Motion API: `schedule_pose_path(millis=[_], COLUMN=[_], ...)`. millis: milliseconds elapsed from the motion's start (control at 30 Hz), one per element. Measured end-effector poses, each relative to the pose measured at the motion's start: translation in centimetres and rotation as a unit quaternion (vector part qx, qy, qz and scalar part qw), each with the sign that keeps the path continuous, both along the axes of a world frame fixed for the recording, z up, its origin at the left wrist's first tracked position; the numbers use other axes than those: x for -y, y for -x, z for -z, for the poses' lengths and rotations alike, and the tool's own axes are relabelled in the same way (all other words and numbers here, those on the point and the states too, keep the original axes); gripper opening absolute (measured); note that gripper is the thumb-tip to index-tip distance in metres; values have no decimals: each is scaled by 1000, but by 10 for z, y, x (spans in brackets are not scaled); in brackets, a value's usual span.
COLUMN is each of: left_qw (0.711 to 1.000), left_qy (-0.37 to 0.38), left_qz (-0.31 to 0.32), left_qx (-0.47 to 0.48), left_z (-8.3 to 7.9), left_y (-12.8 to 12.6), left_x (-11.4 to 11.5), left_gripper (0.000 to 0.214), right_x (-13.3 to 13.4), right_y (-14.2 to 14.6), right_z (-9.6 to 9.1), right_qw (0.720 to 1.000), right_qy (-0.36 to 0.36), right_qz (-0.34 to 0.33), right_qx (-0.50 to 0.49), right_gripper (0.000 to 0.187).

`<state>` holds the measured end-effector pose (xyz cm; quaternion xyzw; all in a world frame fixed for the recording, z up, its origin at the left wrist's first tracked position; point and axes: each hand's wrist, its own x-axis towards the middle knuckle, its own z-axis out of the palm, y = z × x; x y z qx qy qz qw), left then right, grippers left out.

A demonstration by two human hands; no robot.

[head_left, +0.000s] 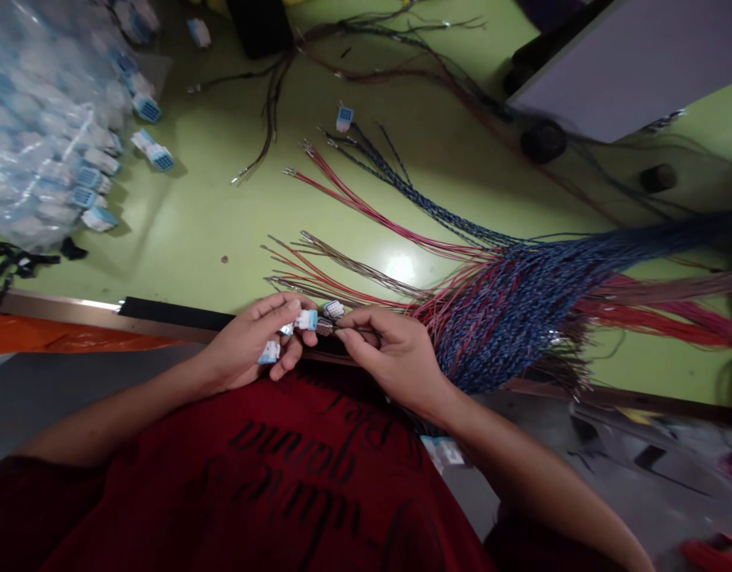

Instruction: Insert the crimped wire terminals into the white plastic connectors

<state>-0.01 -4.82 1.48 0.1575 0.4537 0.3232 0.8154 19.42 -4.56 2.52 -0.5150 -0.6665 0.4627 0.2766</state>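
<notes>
My left hand (247, 342), at the table's front edge, is closed round a white-and-blue connector housing (306, 319), its blue end turned to the right. A second white-and-blue housing (269, 352) is tucked among the lower fingers of the same hand. My right hand (405, 357) pinches a thin wire, mostly hidden by the fingertips, close to the blue end. Another small white housing (333, 309) shows just above, between the hands. Past my right hand lies a thick bundle of blue-black twisted wires (509, 302), with red wires (366, 202) and brown wires (360, 262) fanning left, metal terminals on their ends.
A clear plastic bag (38, 127) full of housings fills the back left. Loose housings (153, 151) lie beside it, and another housing (344, 117) sits by the blue wire tips. Dark wires (395, 56) cross the back. A grey box-like machine (633, 63) stands at the back right.
</notes>
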Motion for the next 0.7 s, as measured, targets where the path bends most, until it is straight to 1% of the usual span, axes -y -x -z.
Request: schedule_pose_path(millis=[167, 333, 533, 700], left_qw=[999, 997, 997, 998], left_qy=[3, 16, 18, 13], left_qz=[1, 5, 13, 15], left_qx=[39, 71, 77, 62], left_z=[3, 6, 6, 7], left_y=[0, 3, 3, 1], left_x=[1, 3, 3, 4], left_gripper=[24, 22, 19, 22], right_x=[0, 1, 5, 5], right_y=[2, 2, 2, 1], right_z=[-4, -6, -5, -3], right_qw=[1000, 999, 998, 993], right_qy=[-16, -25, -47, -81], right_qz=[-4, -7, -39, -59], right_qx=[7, 18, 35, 61], right_gripper=[9, 9, 9, 10])
